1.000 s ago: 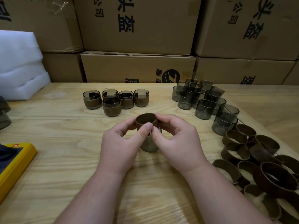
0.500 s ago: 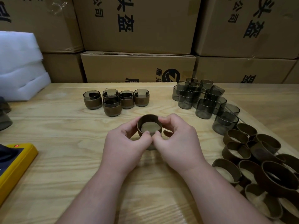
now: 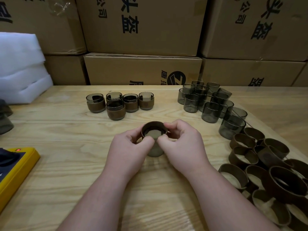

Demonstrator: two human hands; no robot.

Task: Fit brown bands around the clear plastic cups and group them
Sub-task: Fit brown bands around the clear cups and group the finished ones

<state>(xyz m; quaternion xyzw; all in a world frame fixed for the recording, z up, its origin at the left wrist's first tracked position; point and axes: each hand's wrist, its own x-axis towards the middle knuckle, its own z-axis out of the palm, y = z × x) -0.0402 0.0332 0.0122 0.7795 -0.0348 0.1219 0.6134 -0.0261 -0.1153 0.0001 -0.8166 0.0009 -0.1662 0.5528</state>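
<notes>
Brown band [image 3: 154,125] now sits lower on the clear cup [image 3: 155,151] than a second ago, when it only capped the rim; the left hand [image 3: 128,152] and right hand [image 3: 181,147] both curl round it, thumbs pinching its near edge, at the near middle of the wooden table [image 3: 66,180]. Loose bands [image 3: 260,164] lie near right, bare cups [image 3: 210,100] far right. Farther left, five finished cups [image 3: 120,102] stand grouped, so this one probably needs a last push down before joining them.
</notes>
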